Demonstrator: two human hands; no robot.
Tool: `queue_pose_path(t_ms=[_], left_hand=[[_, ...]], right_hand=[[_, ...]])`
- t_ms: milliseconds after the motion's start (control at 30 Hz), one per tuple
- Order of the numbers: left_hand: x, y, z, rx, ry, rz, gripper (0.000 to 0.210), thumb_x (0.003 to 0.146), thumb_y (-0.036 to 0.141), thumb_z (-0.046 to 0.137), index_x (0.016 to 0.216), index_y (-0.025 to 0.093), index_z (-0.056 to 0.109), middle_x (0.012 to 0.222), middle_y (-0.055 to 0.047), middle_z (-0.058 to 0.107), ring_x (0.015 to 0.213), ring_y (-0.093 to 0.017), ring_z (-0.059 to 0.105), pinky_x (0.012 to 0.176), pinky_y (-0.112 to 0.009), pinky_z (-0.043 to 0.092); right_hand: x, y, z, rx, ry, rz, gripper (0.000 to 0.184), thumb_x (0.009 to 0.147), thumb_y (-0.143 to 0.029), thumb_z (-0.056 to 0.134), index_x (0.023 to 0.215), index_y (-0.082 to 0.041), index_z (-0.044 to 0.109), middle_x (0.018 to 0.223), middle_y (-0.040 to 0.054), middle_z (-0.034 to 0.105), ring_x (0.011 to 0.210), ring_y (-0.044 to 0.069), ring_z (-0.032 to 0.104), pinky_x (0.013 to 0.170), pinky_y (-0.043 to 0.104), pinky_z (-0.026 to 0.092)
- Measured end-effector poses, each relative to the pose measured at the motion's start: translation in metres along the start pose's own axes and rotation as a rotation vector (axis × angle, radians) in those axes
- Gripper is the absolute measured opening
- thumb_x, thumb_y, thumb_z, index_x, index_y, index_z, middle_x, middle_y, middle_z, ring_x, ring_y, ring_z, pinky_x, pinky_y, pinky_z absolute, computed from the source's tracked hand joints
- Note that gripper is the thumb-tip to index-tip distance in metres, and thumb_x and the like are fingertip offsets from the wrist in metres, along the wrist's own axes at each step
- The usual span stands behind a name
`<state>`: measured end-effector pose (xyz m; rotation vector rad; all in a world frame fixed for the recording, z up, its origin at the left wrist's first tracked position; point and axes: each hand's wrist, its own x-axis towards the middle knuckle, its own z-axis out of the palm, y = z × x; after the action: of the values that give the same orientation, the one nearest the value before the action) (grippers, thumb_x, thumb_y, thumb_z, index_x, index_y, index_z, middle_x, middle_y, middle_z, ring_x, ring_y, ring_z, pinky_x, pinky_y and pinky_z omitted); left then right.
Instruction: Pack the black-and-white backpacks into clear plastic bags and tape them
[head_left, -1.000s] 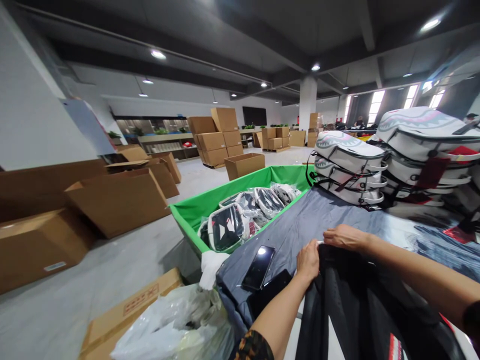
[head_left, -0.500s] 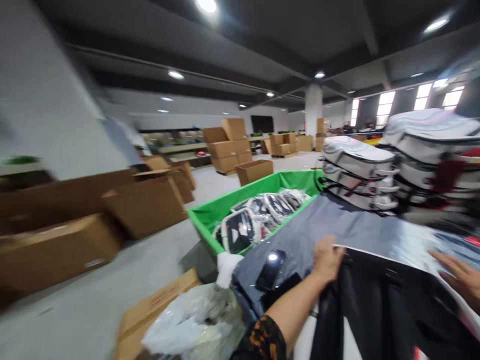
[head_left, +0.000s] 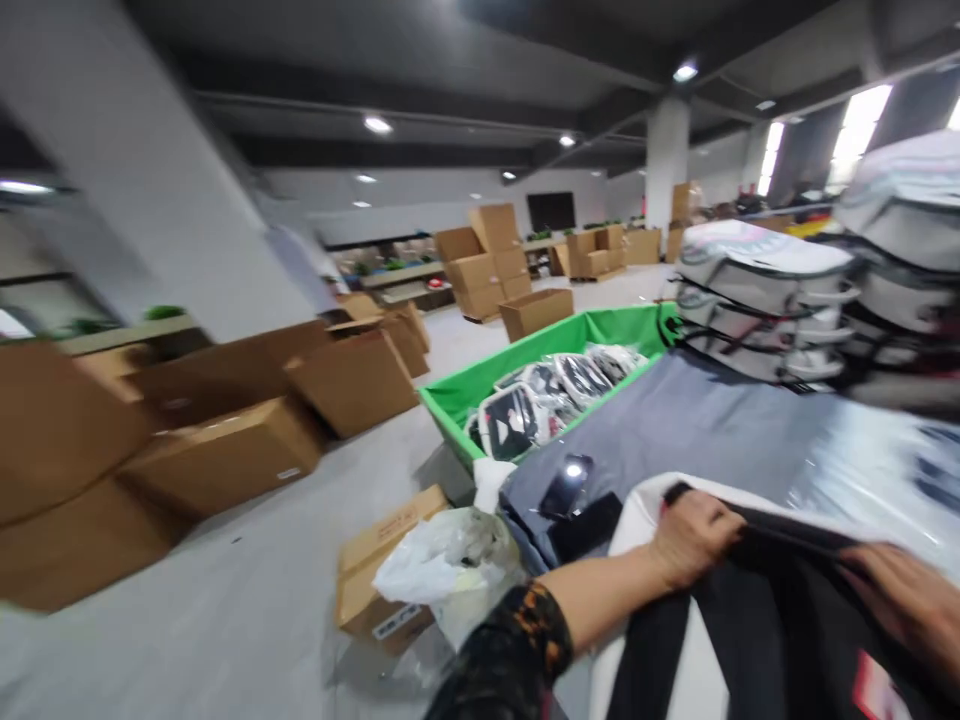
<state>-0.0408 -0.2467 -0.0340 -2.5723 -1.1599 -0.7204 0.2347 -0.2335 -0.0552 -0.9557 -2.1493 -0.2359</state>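
Table [head_left: 675,420] grey; cartons [head_left: 232,455] on floor [head_left: 225,620]; left hand [head_left: 697,537] grips bag [head_left: 780,620]; right hand [head_left: 907,590] blurred, grip unclear.

Left hand [head_left: 696,538] with fingers curled, right hand [head_left: 904,592] apart, blurred

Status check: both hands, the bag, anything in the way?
Left hand gripping bag at its far edge. Right hand at same edge, blurred, grip unclear. Phone left of bag on grey cover, not blocking hands.
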Motion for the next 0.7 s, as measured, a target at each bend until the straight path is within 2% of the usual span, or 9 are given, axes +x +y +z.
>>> queue_pose_path(t_ms=[67, 133, 267, 333, 400, 500, 567, 633, 700], left_hand=[[-0.013, -0.002, 0.002, -0.087, -0.095, -0.044, 0.018, 0.100, 0.018, 0.059, 0.113, 0.020, 0.070, 0.099, -0.004, 0.074, 0.097, -0.016, 0.068, 0.089, -0.029, 0.053], [-0.015, -0.010, 0.009, -0.178, -0.237, -0.119, 0.022, 0.100, 0.016, 0.057, 0.117, 0.021, 0.070, 0.105, -0.004, 0.073, 0.103, -0.016, 0.066, 0.094, -0.029, 0.051], [0.017, -0.032, 0.032, -0.235, -0.370, -0.213, 0.027, 0.101, 0.014, 0.050, 0.120, 0.017, 0.069, 0.111, -0.010, 0.072, 0.109, -0.020, 0.065, 0.098, -0.033, 0.051], [0.041, -0.040, 0.038, -0.236, -0.404, -0.260, 0.029, 0.101, 0.015, 0.048, 0.119, 0.017, 0.070, 0.112, -0.010, 0.073, 0.111, -0.022, 0.065, 0.099, -0.036, 0.051], [0.058, -0.039, 0.034, -0.242, -0.442, -0.296, 0.030, 0.103, 0.024, 0.045, 0.116, 0.019, 0.072, 0.111, -0.010, 0.074, 0.109, -0.025, 0.067, 0.098, -0.039, 0.052], [0.057, -0.012, 0.015, -0.250, -0.461, -0.331, 0.057, 0.103, 0.055, 0.038, 0.133, 0.014, 0.064, 0.129, -0.019, 0.068, 0.123, -0.034, 0.063, 0.104, -0.048, 0.049], [0.044, 0.020, 0.006, -0.265, -0.473, -0.325, 0.092, 0.093, 0.080, 0.033, 0.156, 0.013, 0.038, 0.155, -0.027, 0.045, 0.145, -0.044, 0.041, 0.113, -0.062, 0.036], [0.031, 0.047, 0.005, -0.297, -0.569, -0.263, 0.106, 0.085, 0.089, 0.029, 0.163, 0.019, 0.019, 0.165, -0.026, 0.028, 0.154, -0.047, 0.020, 0.116, -0.074, 0.021], [0.026, 0.059, 0.010, -0.314, -0.638, -0.210, 0.101, 0.088, 0.088, 0.023, 0.165, 0.022, 0.013, 0.167, -0.022, 0.023, 0.156, -0.045, 0.014, 0.118, -0.076, 0.013]], right_hand=[[-0.023, -0.013, -0.020, -0.091, -0.106, -0.035, 0.037, 0.104, -0.046, 0.040, 0.088, -0.026, 0.068, 0.088, 0.0107, 0.069, 0.078, 0.024, 0.067, 0.069, 0.038, 0.053], [-0.023, -0.025, -0.022, -0.189, -0.265, -0.006, 0.035, 0.104, -0.034, 0.035, 0.091, -0.024, 0.066, 0.089, 0.0095, 0.070, 0.080, 0.023, 0.067, 0.070, 0.035, 0.052], [0.013, -0.015, 0.007, -0.332, -0.544, 0.168, 0.024, 0.099, -0.019, 0.041, 0.099, -0.020, 0.065, 0.090, 0.0095, 0.071, 0.083, 0.022, 0.068, 0.068, 0.031, 0.048], [0.030, 0.000, 0.021, -0.377, -0.584, 0.236, 0.021, 0.097, -0.017, 0.044, 0.100, -0.019, 0.065, 0.090, 0.0113, 0.071, 0.082, 0.024, 0.068, 0.062, 0.031, 0.045], [0.040, 0.012, 0.029, -0.401, -0.581, 0.271, 0.020, 0.097, -0.017, 0.046, 0.101, -0.018, 0.065, 0.089, 0.0117, 0.071, 0.081, 0.025, 0.068, 0.061, 0.030, 0.043], [0.041, 0.016, 0.033, -0.414, -0.554, 0.293, 0.019, 0.098, -0.017, 0.046, 0.105, -0.017, 0.064, 0.093, 0.0120, 0.070, 0.087, 0.026, 0.068, 0.068, 0.031, 0.046], [0.037, 0.012, 0.036, -0.422, -0.524, 0.306, 0.023, 0.098, -0.016, 0.043, 0.111, -0.015, 0.063, 0.099, 0.0145, 0.069, 0.095, 0.027, 0.067, 0.075, 0.034, 0.047], [0.034, 0.008, 0.039, -0.428, -0.505, 0.325, 0.026, 0.099, -0.016, 0.041, 0.114, -0.013, 0.062, 0.103, 0.0161, 0.069, 0.098, 0.028, 0.066, 0.080, 0.036, 0.049], [0.034, 0.006, 0.037, -0.427, -0.507, 0.337, 0.027, 0.098, -0.014, 0.041, 0.113, -0.014, 0.063, 0.105, 0.0154, 0.069, 0.098, 0.027, 0.066, 0.082, 0.036, 0.050]])
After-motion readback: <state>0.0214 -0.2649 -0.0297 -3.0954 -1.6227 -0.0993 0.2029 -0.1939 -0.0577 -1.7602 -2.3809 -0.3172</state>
